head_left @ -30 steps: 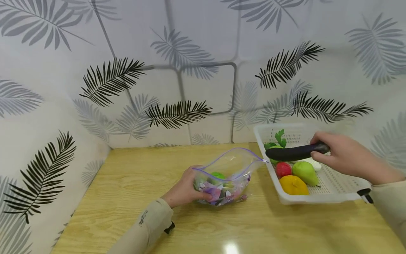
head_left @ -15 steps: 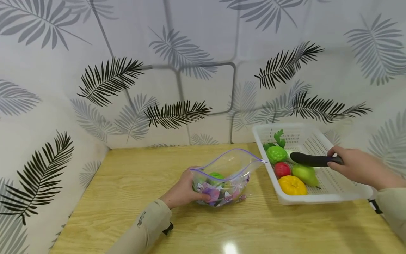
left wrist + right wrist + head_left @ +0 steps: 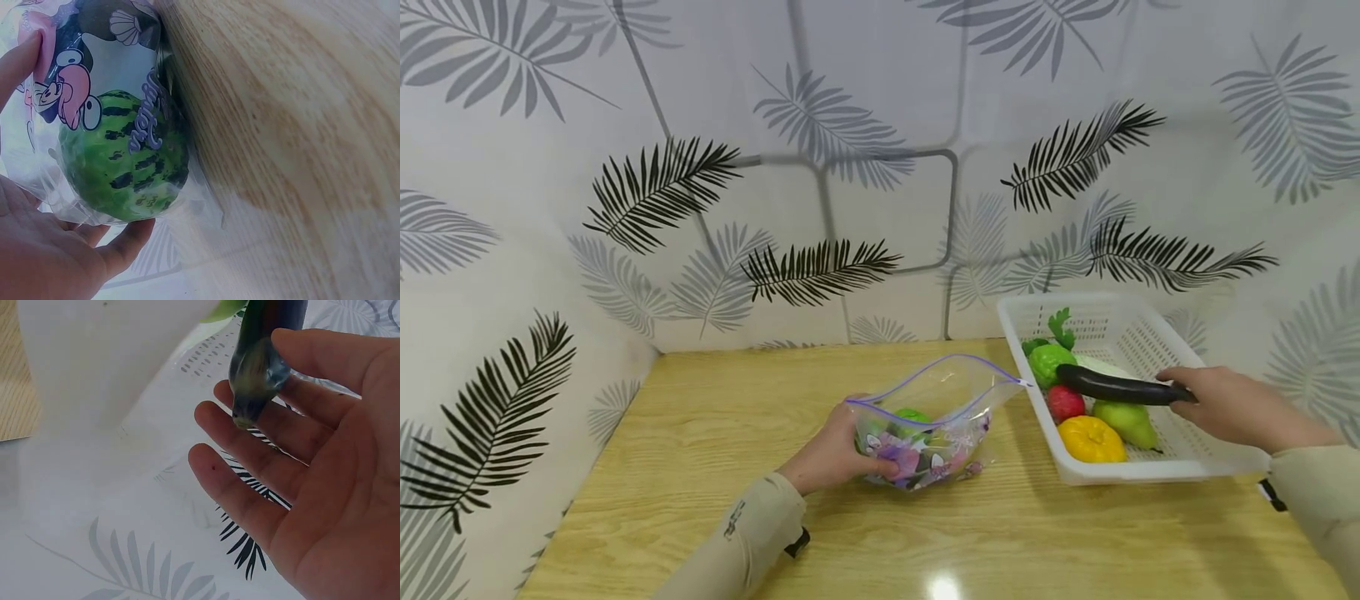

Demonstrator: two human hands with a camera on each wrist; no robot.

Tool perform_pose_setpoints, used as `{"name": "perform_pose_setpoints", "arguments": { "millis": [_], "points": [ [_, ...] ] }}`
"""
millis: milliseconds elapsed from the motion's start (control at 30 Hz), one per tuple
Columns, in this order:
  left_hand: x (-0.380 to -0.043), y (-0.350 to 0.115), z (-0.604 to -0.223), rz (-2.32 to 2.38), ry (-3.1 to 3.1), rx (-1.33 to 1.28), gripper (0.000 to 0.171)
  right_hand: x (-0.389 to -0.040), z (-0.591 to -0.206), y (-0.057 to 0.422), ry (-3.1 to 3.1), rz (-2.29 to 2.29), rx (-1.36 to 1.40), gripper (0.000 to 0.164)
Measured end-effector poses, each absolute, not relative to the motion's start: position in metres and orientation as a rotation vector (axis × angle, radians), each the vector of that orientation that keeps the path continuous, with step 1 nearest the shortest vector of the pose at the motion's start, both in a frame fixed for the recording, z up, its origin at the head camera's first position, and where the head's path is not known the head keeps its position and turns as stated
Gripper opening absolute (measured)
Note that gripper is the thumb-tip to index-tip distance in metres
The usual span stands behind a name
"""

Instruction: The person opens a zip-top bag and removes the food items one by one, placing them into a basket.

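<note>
In the head view my left hand (image 3: 835, 450) grips the near left side of a clear zip bag (image 3: 958, 437) with a purple-edged open mouth and cartoon print. A toy watermelon (image 3: 125, 156) shows through the plastic in the left wrist view, fingertips against its end. My right hand (image 3: 1243, 408) pinches the stem end of a dark eggplant (image 3: 1112, 387) between thumb and fingers. The eggplant lies across the produce in a white basket (image 3: 1165, 471), its far tip against a green, lumpy vegetable (image 3: 1048, 364). In the right wrist view, the lower fingers (image 3: 231, 484) stand off the eggplant's stem end.
Inside the basket are a red round item (image 3: 1066, 404), a green pear (image 3: 1123, 423), a yellow pumpkin-like piece (image 3: 1092, 440) and leafy greens (image 3: 1062, 327). A wooden table (image 3: 737, 408) bears everything. Leaf-patterned cloth (image 3: 880, 208) rises behind it.
My right hand has lowered the eggplant from above the basket onto the produce, drifting right and then slightly left. The left hand and the bag have stayed nearly still.
</note>
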State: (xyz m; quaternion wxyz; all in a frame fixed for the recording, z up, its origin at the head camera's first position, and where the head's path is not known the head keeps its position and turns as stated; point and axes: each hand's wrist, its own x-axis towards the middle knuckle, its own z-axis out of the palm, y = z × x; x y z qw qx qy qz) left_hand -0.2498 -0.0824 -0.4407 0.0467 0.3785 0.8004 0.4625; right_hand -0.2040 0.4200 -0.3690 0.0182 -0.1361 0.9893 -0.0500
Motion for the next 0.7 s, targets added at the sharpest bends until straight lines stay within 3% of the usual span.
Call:
{"name": "perform_pose_setpoints", "arguments": {
  "millis": [200, 700],
  "points": [
    [-0.248, -0.082, -0.44, 1.419, 2.417, 1.111, 0.056, -0.203, -0.373, 0.419, 3.045, -0.19, -0.418, 0.028],
    [-0.246, -0.081, -0.436, 1.459, 2.35, 1.221, 0.056, -0.205, -0.374, 0.403, 3.023, -0.294, -0.463, 0.033]
  ]
}}
